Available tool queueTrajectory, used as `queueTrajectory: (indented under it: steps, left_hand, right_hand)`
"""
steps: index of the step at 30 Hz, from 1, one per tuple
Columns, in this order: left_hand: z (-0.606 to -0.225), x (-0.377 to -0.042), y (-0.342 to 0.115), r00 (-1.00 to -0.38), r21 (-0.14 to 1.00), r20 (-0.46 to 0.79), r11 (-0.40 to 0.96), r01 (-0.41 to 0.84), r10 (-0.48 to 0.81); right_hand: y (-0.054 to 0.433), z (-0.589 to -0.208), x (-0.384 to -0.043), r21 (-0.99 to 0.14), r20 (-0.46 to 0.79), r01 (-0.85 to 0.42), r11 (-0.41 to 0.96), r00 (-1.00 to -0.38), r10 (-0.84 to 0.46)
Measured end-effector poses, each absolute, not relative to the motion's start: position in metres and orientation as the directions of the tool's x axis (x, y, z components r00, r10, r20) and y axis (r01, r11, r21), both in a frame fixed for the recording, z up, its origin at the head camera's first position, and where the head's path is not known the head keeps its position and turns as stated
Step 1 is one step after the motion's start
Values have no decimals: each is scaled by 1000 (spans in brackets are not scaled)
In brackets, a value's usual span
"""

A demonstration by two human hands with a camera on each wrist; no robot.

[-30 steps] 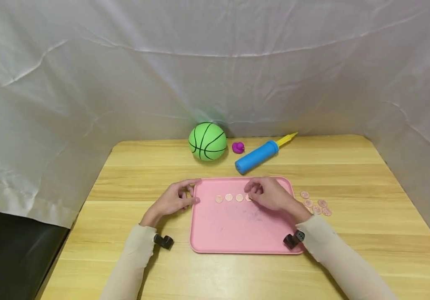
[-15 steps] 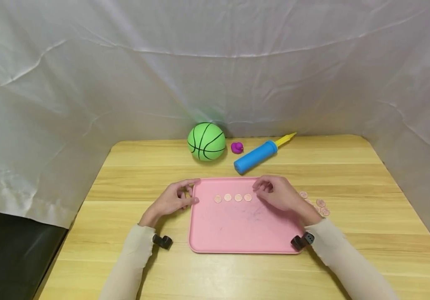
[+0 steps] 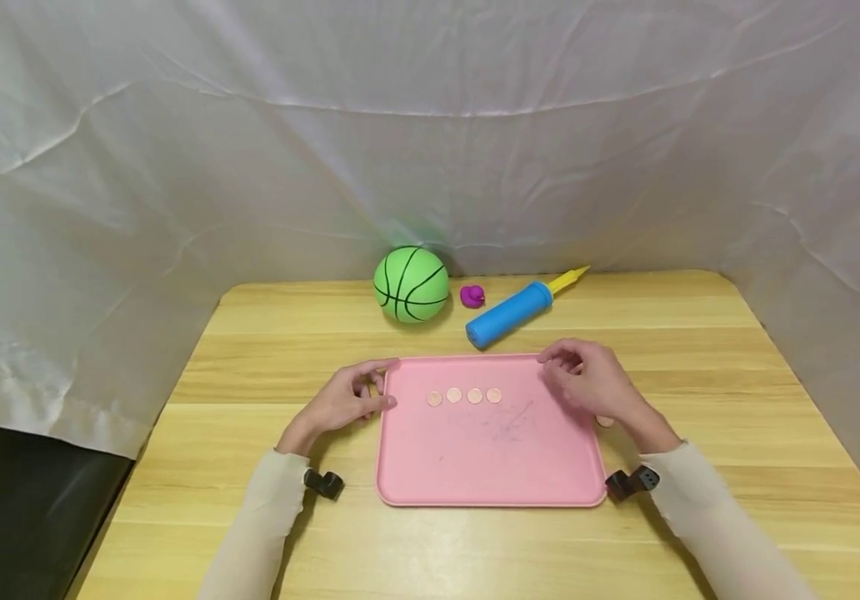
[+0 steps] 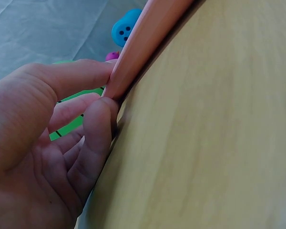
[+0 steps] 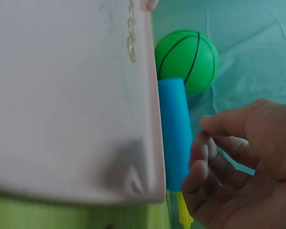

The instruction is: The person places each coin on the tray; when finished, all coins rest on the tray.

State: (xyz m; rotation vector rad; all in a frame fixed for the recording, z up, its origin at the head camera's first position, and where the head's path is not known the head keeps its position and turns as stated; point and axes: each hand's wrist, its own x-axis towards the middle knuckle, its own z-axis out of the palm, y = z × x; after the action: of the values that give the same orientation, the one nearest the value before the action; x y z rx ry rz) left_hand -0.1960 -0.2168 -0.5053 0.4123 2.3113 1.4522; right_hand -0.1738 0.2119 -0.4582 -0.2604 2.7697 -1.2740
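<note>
My left hand [image 3: 342, 397] pinches the left rim of a pink tray [image 3: 437, 475] near its far corner. Close up in the left wrist view, thumb and finger meet across the tray edge. Several copper-coloured coins [image 3: 454, 395] lie in a row on the tray's far half; in the right wrist view the row of coins [image 5: 131, 33] appears near the rim. Over the tray's far right corner hovers my right hand [image 3: 593, 379], fingers loosely bent, with nothing visible between them. A loose coin [image 3: 605, 421] peeks out beside the tray; my right hand and forearm hide others there.
Behind the tray stand a green ball [image 3: 411, 285] with black lines, a small purple duck [image 3: 472, 296] and a blue pump [image 3: 508, 315] with a yellow nozzle [image 3: 569, 278]. A grey cloth [image 3: 430, 167] hangs behind the wooden table [image 3: 310, 333].
My right hand has let go of the last coin in the row and moved right, off the coins to the tray's far right corner. My left hand stays on the rim.
</note>
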Motion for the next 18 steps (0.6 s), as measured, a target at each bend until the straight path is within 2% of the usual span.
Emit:
queueTrajectory:
  steps: [5,18]
  left_hand:
    - [-506,-197,-217,-884,904,-152,424,57,443]
    - [-505,-195,-217,-885,909,-159,416,43,437]
  right_hand:
    - [226,-459,-170,-755,19,-129,643,-984,-175]
    - [258,-459,-157,-760,-52,-44,648,-991,-127]
